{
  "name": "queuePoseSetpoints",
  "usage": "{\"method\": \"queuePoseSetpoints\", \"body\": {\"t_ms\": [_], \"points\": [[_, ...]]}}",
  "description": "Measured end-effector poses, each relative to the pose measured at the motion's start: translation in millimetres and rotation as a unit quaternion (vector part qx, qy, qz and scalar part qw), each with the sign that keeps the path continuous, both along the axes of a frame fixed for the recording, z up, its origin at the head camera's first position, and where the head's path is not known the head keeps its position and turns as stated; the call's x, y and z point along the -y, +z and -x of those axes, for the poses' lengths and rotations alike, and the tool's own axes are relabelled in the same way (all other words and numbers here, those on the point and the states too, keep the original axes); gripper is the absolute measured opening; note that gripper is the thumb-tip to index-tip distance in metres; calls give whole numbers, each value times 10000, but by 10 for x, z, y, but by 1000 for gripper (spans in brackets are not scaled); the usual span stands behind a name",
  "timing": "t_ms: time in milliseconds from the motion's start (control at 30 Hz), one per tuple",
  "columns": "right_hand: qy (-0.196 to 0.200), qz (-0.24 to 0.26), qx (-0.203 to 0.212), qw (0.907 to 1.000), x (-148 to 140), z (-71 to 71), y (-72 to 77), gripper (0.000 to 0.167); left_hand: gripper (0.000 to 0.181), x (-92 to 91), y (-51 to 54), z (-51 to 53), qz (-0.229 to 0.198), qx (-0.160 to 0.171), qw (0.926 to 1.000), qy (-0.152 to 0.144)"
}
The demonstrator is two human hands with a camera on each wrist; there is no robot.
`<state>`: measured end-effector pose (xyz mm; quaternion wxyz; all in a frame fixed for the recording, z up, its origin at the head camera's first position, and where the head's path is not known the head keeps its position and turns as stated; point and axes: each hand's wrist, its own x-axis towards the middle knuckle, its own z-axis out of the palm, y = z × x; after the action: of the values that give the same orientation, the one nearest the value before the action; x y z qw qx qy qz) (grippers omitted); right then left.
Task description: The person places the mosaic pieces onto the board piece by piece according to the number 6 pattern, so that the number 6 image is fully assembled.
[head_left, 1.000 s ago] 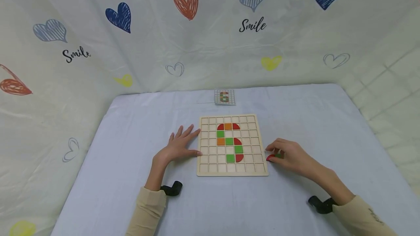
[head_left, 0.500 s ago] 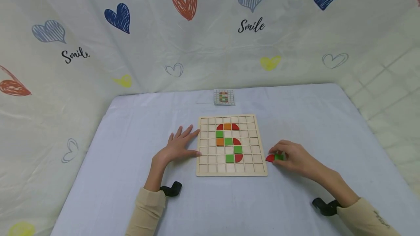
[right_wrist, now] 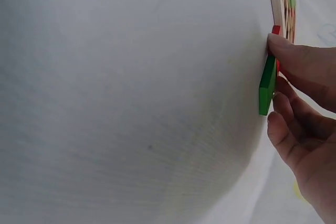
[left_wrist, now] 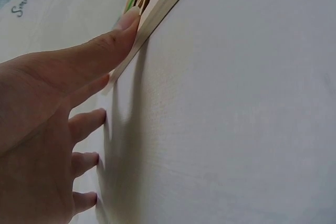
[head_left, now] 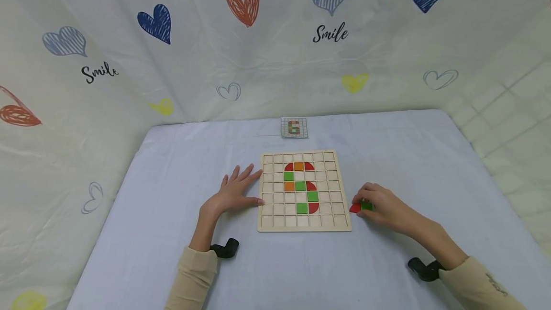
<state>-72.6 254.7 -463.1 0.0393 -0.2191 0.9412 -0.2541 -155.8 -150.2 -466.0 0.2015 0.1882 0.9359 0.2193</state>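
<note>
A wooden grid board [head_left: 275, 224] lies on the white cloth with green and orange squares and red rounded tiles in its cells. My left hand [head_left: 232, 194] rests at its left edge with fingers spread; in the left wrist view the thumb [left_wrist: 100, 51] touches the rim. Beside the board's right edge, my right hand [head_left: 387, 206] pinches a green square tile [head_left: 366, 205] and a red tile [head_left: 355, 208]. In the right wrist view the green tile [right_wrist: 267, 88] and red tile [right_wrist: 275, 30] sit end to end at the thumb; the fingers' far side is partly hidden.
A small printed card [head_left: 294, 128] showing a grid with a coloured figure lies behind the board. The white tablecloth [head_left: 323, 271] spreads around it, and a heart-patterned curtain [head_left: 275, 51] hangs behind the table.
My right hand has shifted slightly right, away from the board, and more of the green tile shows. The red tile has turned a little between the fingers. My left hand stays at the board's edge.
</note>
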Motion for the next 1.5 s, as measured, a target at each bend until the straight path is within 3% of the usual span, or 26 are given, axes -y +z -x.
{"method": "queuePoseSetpoints", "body": {"t_ms": [400,833,1167,1500], "points": [[-56,243,21,9997,41,-1,-23,28,91,11,-38,6,40,27,10000,8],[-17,724,-559,9958,74,18,-24,23,90,-8,1,9,60,41,10000,-30],[-131,941,-144,9954,125,63,18,30,90,-6,7,6,14,53,10000,-32],[-65,1194,23,9928,209,119,31,25,90,3,-4,3,13,63,10000,-2]]}}
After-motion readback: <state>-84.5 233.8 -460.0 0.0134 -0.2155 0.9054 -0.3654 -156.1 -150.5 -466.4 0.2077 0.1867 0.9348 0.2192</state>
